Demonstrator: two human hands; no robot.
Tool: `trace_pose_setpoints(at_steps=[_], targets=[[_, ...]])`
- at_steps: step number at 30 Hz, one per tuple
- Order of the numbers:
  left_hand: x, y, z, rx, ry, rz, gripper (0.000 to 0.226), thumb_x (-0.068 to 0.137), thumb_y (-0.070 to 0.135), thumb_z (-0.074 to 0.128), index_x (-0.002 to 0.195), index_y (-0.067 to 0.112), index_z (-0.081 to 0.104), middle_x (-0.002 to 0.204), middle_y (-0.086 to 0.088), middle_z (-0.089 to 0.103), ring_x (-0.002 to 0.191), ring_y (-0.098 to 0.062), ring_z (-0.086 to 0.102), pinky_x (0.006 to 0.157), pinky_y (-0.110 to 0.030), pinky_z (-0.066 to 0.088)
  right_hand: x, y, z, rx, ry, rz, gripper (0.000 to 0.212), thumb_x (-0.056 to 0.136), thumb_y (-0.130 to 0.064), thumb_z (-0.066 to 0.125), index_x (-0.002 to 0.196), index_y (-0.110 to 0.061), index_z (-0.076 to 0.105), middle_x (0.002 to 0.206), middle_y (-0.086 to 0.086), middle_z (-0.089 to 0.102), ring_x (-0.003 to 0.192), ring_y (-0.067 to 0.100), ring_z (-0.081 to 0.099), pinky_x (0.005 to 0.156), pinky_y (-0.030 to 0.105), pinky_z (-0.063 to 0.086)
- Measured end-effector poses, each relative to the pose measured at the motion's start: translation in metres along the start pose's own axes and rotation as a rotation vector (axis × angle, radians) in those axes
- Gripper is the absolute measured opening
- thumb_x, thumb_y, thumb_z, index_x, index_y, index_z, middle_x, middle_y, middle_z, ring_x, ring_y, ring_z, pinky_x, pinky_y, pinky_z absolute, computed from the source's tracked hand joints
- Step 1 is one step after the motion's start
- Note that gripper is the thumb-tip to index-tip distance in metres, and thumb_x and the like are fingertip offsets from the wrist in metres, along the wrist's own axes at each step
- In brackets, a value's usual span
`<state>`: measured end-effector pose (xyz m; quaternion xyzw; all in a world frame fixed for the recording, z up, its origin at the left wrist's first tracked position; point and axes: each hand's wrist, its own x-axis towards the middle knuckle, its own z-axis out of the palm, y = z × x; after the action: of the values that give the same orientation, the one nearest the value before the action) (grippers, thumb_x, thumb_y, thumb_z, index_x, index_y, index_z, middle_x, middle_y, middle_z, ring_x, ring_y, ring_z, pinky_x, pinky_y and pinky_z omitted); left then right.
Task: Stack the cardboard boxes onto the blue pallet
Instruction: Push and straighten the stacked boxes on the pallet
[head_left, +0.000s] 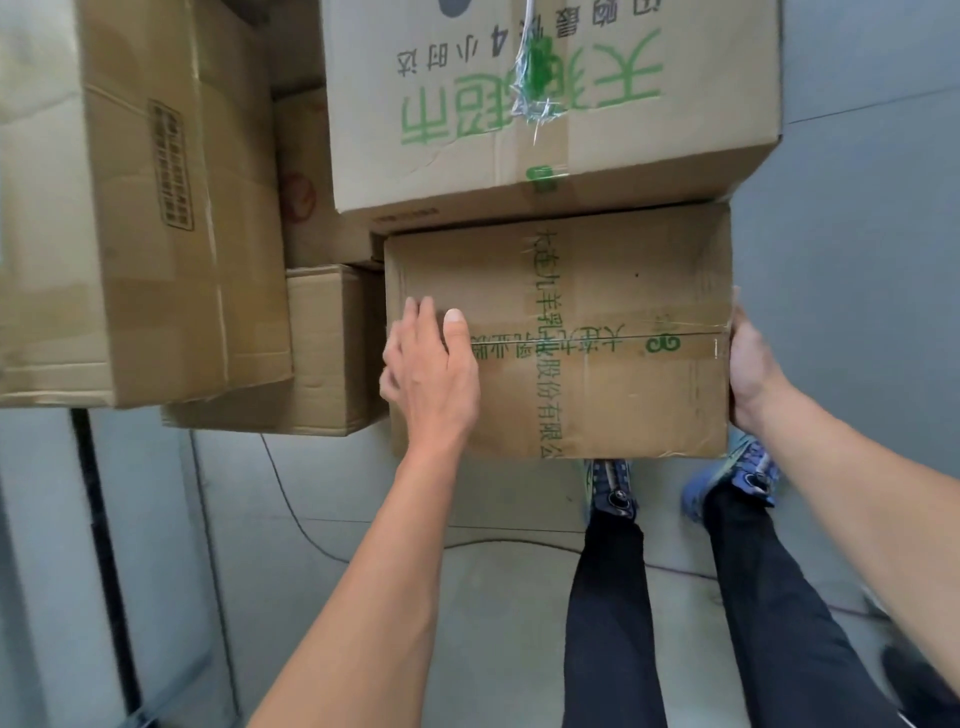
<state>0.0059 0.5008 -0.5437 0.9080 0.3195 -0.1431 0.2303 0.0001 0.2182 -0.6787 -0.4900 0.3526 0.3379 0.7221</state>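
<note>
A brown cardboard box with green print and clear tape sits in front of me, just below a larger box with big green characters. My left hand lies on the near box's top at its left edge, thumb flat on the top and fingers curling over the left side. My right hand grips the box's right edge. No blue pallet is in view.
A tall cardboard box stands at the left, with a lower box beside it and another behind. My feet stand on the grey floor below the held box. A thin cable runs across the floor.
</note>
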Motion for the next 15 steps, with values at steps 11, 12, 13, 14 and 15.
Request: trace_pose_setpoints(at_steps=[11,12,13,14,15], targets=[[0.011,-0.015,-0.003,-0.031,-0.016,0.042,0.059,0.106,0.055,0.031,0.159,0.028,0.038,0.171,0.013,0.018,0.157,-0.017,0.010,0.119,-0.060,0.017,0.006,0.003,0.001,0.068,0.019,0.054,0.069,0.097,-0.078,0.031,0.098,-0.034,0.084,0.111,0.006,0.079,0.098,0.025,0.077,0.066,0.035,0.063],[0.010,-0.014,-0.002,-0.020,-0.014,0.048,0.060,0.105,0.055,0.032,0.159,0.028,0.038,0.171,0.012,0.018,0.157,-0.018,0.010,0.119,-0.060,0.018,0.006,0.003,0.001,0.071,0.018,0.055,0.069,0.097,-0.077,0.031,0.098,-0.034,0.084,0.110,0.007,0.080,0.098,0.025,0.077,0.066,0.035,0.063],[0.009,-0.013,-0.001,-0.012,-0.013,0.056,0.061,0.105,0.056,0.032,0.158,0.028,0.039,0.171,0.011,0.018,0.157,-0.019,0.011,0.119,-0.061,0.019,0.006,0.003,0.000,0.073,0.021,0.057,0.068,0.097,-0.077,0.031,0.097,-0.034,0.084,0.110,0.007,0.080,0.097,0.025,0.078,0.066,0.035,0.063],[0.009,-0.011,0.000,-0.007,-0.013,0.062,0.062,0.104,0.056,0.031,0.158,0.028,0.039,0.171,0.010,0.018,0.157,-0.019,0.011,0.119,-0.061,0.020,0.006,0.003,-0.002,0.078,0.023,0.058,0.068,0.096,-0.077,0.031,0.097,-0.034,0.084,0.109,0.007,0.080,0.096,0.026,0.078,0.066,0.035,0.062],[0.008,-0.010,0.001,-0.005,-0.013,0.064,0.062,0.104,0.057,0.031,0.158,0.028,0.039,0.171,0.010,0.018,0.157,-0.019,0.011,0.119,-0.061,0.021,0.006,0.003,-0.004,0.085,0.023,0.056,0.068,0.097,-0.077,0.032,0.097,-0.034,0.084,0.109,0.007,0.080,0.096,0.026,0.078,0.066,0.035,0.062]])
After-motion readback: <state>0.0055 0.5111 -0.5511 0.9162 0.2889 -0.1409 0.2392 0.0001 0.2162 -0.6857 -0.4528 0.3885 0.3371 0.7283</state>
